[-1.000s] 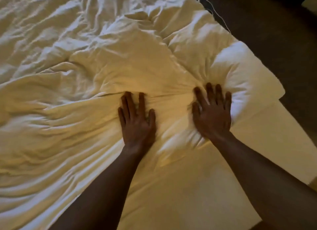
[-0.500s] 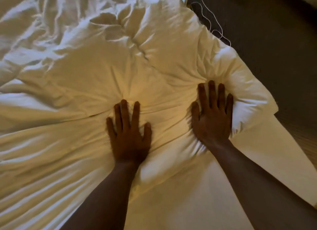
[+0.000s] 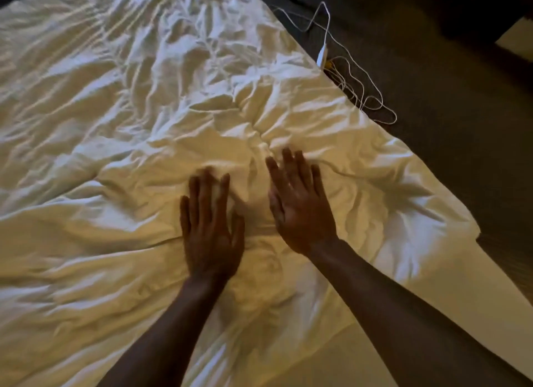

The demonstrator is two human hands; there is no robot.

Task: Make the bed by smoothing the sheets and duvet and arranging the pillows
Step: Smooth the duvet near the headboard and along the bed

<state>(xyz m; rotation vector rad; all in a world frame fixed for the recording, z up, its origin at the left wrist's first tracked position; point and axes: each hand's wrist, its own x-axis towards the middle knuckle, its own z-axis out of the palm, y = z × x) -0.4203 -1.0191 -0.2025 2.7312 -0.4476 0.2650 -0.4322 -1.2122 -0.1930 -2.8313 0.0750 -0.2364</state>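
- Here the duvet (image 3: pixel 161 121) lies rumpled across the bed, and its near corner falls just short of the bare sheet (image 3: pixel 450 308).
- The left hand (image 3: pixel 210 228) lies flat, fingers straight, apparently pressing creases out of the duvet.
- The right hand (image 3: pixel 300 204), beside it on the duvet, is spread flat too; neither hand grips cloth.
- A white cable (image 3: pixel 346 77) lies on the floor beyond the duvet's far edge.

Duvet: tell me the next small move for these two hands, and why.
Probably sweep both flat hands outward, the left hand leftward and the right hand toward the bed's edge. The duvet bunches into a knot of creases just beyond the fingers, and wrinkles fan out from it across the cover.
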